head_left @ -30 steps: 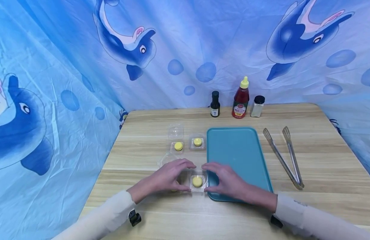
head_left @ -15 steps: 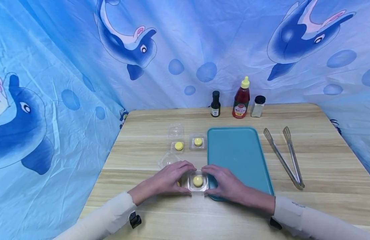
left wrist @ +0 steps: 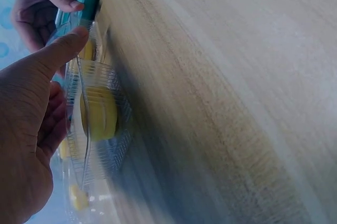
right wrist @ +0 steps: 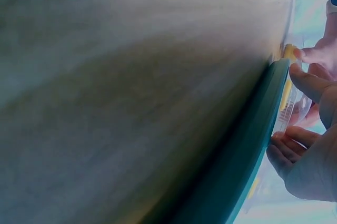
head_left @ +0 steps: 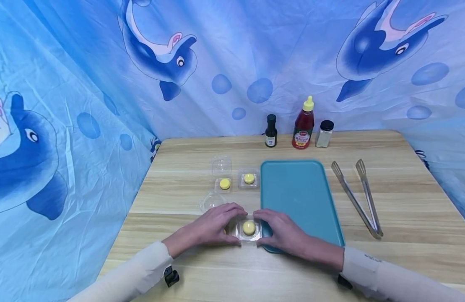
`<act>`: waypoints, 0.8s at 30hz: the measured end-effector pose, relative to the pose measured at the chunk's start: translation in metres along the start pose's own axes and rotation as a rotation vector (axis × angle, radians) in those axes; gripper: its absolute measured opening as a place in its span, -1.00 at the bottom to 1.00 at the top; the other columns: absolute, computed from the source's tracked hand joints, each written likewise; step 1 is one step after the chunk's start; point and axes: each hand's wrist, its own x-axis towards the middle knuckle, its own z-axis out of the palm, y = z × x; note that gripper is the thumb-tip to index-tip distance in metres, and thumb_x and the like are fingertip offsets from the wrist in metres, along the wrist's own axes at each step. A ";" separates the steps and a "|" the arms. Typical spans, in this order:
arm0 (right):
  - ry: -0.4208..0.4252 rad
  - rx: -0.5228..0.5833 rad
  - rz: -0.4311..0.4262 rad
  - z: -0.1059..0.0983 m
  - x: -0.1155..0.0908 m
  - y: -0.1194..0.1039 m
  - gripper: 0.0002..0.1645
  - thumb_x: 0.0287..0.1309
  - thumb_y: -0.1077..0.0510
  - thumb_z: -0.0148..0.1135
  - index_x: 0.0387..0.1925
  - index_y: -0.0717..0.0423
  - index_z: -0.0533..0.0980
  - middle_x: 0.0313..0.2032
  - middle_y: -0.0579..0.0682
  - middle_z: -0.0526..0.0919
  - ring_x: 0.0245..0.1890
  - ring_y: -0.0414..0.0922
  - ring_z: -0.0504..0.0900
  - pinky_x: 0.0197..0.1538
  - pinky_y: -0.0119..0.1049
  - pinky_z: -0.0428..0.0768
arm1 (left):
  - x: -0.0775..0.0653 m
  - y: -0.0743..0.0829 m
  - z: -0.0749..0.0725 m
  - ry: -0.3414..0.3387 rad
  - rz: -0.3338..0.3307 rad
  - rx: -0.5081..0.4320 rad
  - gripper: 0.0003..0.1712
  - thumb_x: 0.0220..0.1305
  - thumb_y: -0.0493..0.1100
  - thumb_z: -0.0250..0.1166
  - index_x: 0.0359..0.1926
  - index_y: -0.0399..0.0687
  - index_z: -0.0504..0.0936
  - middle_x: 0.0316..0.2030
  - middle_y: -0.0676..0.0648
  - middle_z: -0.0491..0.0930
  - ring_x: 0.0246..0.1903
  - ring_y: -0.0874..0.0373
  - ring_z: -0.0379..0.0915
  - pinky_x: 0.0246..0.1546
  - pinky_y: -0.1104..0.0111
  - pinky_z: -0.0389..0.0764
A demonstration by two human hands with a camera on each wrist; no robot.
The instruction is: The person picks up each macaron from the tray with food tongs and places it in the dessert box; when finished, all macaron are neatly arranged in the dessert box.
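Note:
A small clear plastic box (head_left: 257,235) with a round yellow cake (head_left: 249,227) inside sits at the tray's left edge, its lid down over the cake. My left hand (head_left: 216,224) grips its left side, and my right hand (head_left: 286,231) grips its right side, thumbs at the near corners and fingers at the far corners. Under my left hand stands another clear box (left wrist: 122,109) with a yellow cake (left wrist: 100,113), mostly hidden in the head view. Behind are an open box with a cake (head_left: 224,183) and a box with another cake (head_left: 249,178).
A teal tray (head_left: 298,188) lies to the right, partly under my right hand. Metal tongs (head_left: 362,201) lie spread beyond it. A dark bottle (head_left: 271,132), a red sauce bottle (head_left: 302,126) and a black-capped shaker (head_left: 324,134) stand along the back edge.
The lid of the box between my hands has come down over the cake from a raised position. Both hands have stayed in nearly the same place around it.

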 end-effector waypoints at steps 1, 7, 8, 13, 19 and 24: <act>-0.003 0.001 0.007 0.000 0.000 -0.001 -0.11 -0.13 0.07 0.79 0.25 0.27 0.59 0.21 0.13 0.69 0.23 0.06 0.67 0.29 -0.02 0.66 | 0.000 0.000 0.000 -0.003 -0.001 0.003 0.00 0.03 0.32 0.64 0.40 0.01 0.52 0.31 0.04 0.55 0.29 0.14 0.49 0.31 0.19 0.59; -0.028 -0.016 0.031 -0.001 -0.001 -0.004 -0.05 -0.11 0.05 0.78 0.29 0.30 0.54 0.28 0.18 0.62 0.29 0.12 0.61 0.34 0.04 0.61 | 0.002 0.001 -0.004 -0.029 -0.001 0.028 0.01 0.03 0.35 0.63 0.41 0.01 0.50 0.33 0.04 0.54 0.31 0.13 0.47 0.34 0.18 0.57; -0.033 -0.017 0.035 -0.001 -0.001 -0.004 -0.03 -0.11 0.04 0.79 0.31 0.31 0.53 0.30 0.19 0.61 0.30 0.14 0.60 0.35 0.05 0.60 | 0.002 0.001 -0.004 -0.033 0.001 0.032 0.02 0.03 0.35 0.63 0.41 0.01 0.51 0.33 0.04 0.53 0.31 0.13 0.47 0.34 0.18 0.56; -0.020 -0.013 0.029 -0.007 0.003 -0.006 0.04 -0.11 0.01 0.79 0.35 0.33 0.48 0.32 0.23 0.59 0.32 0.18 0.58 0.36 0.08 0.58 | 0.004 0.000 -0.010 -0.034 0.033 0.038 0.07 -0.01 0.38 0.63 0.42 -0.03 0.51 0.33 0.03 0.53 0.31 0.13 0.46 0.36 0.17 0.55; 0.025 0.057 0.058 -0.021 0.021 -0.005 0.01 0.06 -0.03 0.70 0.44 0.25 0.43 0.39 0.23 0.53 0.38 0.18 0.52 0.40 0.13 0.54 | 0.008 -0.013 -0.032 0.025 0.029 -0.024 -0.05 0.16 0.26 0.59 0.45 -0.05 0.49 0.37 -0.02 0.53 0.37 0.06 0.43 0.44 0.04 0.45; 0.048 0.131 0.068 -0.034 0.051 0.004 0.03 0.17 -0.01 0.63 0.56 0.15 0.33 0.50 0.21 0.40 0.50 0.19 0.37 0.49 0.17 0.39 | 0.016 -0.036 -0.059 0.077 -0.068 -0.114 -0.10 0.31 0.16 0.51 0.54 -0.04 0.40 0.46 -0.08 0.47 0.43 -0.03 0.39 0.50 -0.06 0.35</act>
